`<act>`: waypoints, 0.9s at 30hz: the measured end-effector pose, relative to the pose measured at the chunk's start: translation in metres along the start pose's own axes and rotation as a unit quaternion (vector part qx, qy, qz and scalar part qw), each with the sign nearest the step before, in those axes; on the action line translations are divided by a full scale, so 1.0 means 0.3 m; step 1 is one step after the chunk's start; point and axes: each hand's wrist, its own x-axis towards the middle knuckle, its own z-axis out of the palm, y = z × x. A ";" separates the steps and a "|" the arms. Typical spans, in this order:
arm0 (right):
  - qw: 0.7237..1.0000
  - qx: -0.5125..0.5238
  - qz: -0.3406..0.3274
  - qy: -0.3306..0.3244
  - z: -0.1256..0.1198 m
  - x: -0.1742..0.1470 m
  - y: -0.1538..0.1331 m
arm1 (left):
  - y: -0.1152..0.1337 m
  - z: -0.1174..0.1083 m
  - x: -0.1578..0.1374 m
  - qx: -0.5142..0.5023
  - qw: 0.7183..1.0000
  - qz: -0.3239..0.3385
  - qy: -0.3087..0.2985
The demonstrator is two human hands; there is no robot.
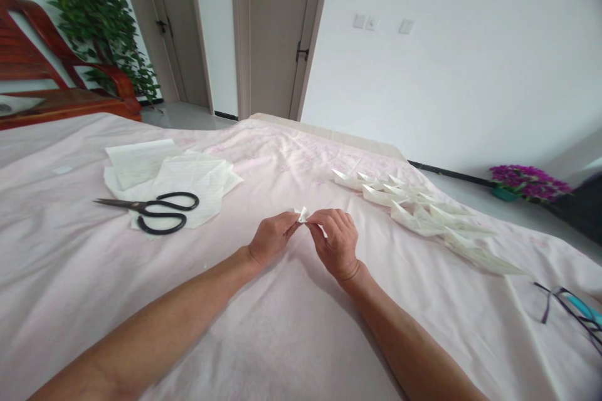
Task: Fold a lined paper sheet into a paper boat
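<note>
Between my two hands is a small folded piece of white paper [303, 215], pinched from both sides. My left hand [274, 238] grips its left side with thumb and fingers closed. On the right side, the fingertips of my right hand [335, 241] press together on the same paper. Most of the paper is hidden behind the fingers, so its full shape does not show. To the right lie several folded paper boats [416, 216] with pointed ends, set close together in rows.
Black-handled scissors [160, 208] lie partly on a loose stack of lined paper sheets [188, 178] at left. Eyeglasses [571, 310] rest near the right edge. All lie on a pale pink bedspread [282, 338]. Beyond are a wooden chair [70, 97] and purple flowers [529, 182].
</note>
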 end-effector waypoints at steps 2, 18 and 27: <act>1.000 -0.002 -0.004 -0.003 0.002 -0.003 0.003 | 0.006 -0.002 0.001 -0.020 1.000 0.001 0.005; 0.998 0.055 0.015 -0.004 0.023 -0.008 -0.001 | 0.035 -0.012 -0.004 -0.077 0.997 0.002 0.012; 0.997 0.065 0.028 -0.030 0.018 0.000 -0.002 | 0.033 -0.011 -0.003 -0.061 0.998 0.021 -0.012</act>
